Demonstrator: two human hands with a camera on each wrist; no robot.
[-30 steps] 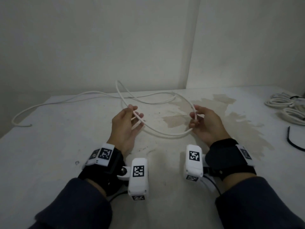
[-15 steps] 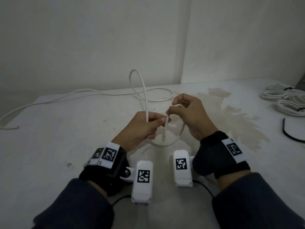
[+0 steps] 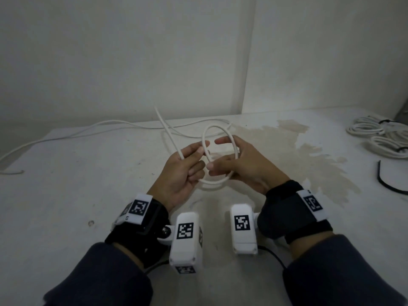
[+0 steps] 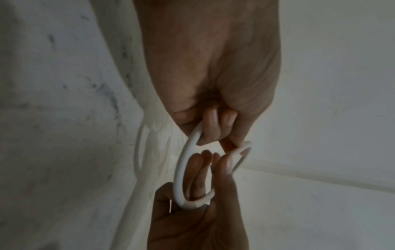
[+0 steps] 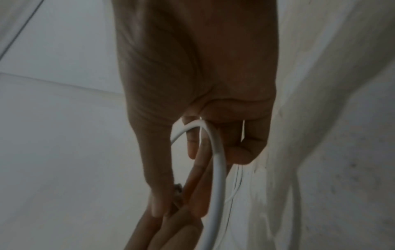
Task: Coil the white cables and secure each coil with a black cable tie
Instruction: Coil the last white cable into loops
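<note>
A white cable (image 3: 213, 183) forms an upright oval loop between my two hands over the middle of the table (image 3: 66, 195). My left hand (image 3: 194, 155) pinches the strand at the loop's left side, fingers curled on it. The cable's free length rises behind that hand, then trails back and left over the table. My right hand (image 3: 214, 153) has its fingers through the loop, thumb across the lower strand. In the left wrist view the loop (image 4: 178, 170) wraps the right hand's fingers (image 4: 203, 169). The right wrist view shows the cable (image 5: 219, 160) arching over my right fingers.
Coiled white cables (image 3: 366, 129) bound with black ties lie at the far right edge, another coil (image 3: 388, 146) just in front. A loose black cable tie (image 3: 384, 184) lies near them. A brownish stain (image 3: 309, 155) spreads right of my hands. Walls close the back.
My hands, first apart with a wide strand between them, came together. The tall raised bend has become a closed loop around my right fingers.
</note>
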